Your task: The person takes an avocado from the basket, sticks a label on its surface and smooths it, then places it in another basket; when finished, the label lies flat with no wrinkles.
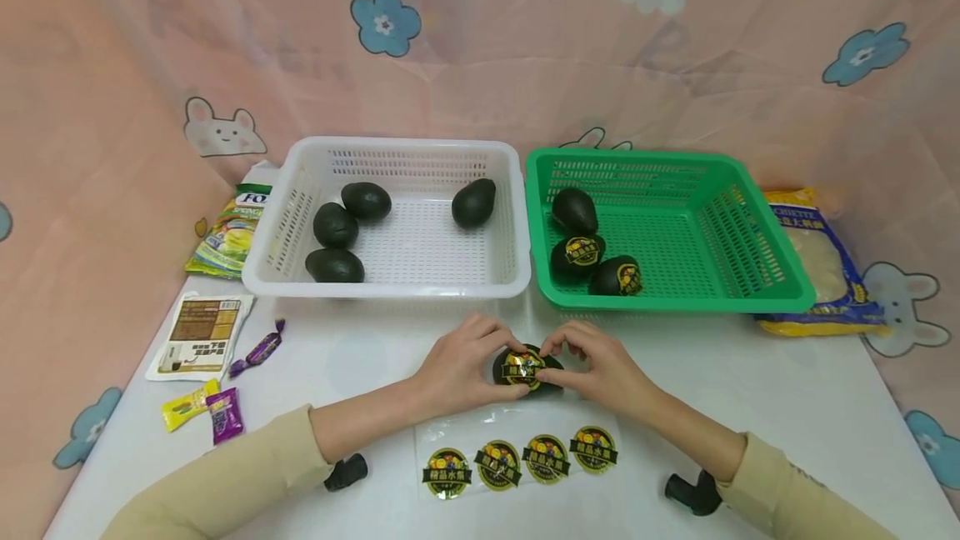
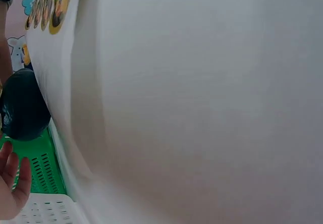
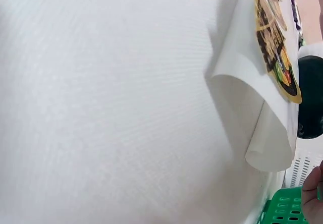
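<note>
A dark avocado [image 1: 525,373] lies on the white table [image 1: 750,390] just in front of the two baskets, with a round yellow-and-black sticker [image 1: 522,367] on its top. My left hand [image 1: 491,354] grips its left side. From the right, my right hand [image 1: 561,362] curls its fingers over the fruit at the sticker's edge. In the left wrist view the avocado [image 2: 22,113] shows at the left edge, above my fingertips [image 2: 12,181]. The right wrist view catches the avocado [image 3: 310,98] at its right edge and a bit of my right hand's fingers [image 3: 314,200].
Near the table's front edge lies a clear sheet [image 1: 517,440] with several more stickers. A white basket [image 1: 420,282] holds several plain avocados. The green basket [image 1: 675,298] holds three, two of them stickered. Snack packets [image 1: 201,336] and candies [image 1: 225,415] lie at left, a yellow bag [image 1: 817,257] at right.
</note>
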{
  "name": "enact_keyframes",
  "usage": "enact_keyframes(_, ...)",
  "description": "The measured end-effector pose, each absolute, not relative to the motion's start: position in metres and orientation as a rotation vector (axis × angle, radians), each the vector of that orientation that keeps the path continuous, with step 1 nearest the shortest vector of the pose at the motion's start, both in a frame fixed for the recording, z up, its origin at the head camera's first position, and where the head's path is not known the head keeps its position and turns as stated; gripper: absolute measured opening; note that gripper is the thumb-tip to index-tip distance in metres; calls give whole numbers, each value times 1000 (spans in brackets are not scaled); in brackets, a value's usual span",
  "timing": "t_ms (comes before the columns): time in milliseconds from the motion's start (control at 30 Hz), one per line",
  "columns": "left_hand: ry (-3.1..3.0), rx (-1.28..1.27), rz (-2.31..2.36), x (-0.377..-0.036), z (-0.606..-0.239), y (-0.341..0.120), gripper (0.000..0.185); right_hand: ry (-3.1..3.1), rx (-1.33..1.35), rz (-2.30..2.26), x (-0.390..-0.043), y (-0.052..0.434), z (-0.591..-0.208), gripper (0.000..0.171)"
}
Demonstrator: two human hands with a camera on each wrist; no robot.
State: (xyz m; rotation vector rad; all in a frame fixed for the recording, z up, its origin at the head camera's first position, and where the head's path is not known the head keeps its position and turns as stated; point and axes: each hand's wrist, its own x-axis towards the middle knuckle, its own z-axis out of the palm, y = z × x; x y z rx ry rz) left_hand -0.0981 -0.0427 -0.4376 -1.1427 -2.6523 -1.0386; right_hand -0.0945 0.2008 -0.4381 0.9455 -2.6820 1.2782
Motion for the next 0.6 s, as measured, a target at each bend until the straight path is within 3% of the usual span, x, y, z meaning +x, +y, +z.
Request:
enact_keyframes(167, -2800, -1288, -937, -103, -436, -37, 67, -2817, 701, 1487, -93, 203, -434, 22)
enact_keyframes(333, -2847, -1380, -984, -105, -428, -36, 66, -2655, -74, 2235, -93, 213, -419, 38)
enact_keyframes(467, -2722, -1451, -1129, -119, -394, -29, 68, -2166, -556, 2660, -95, 222, -408, 31)
enact_keyframes(600, -2685, -1504, -1077, -158, -343, -5, 67, -2005, -630, 2756, -97, 226, -404, 15)
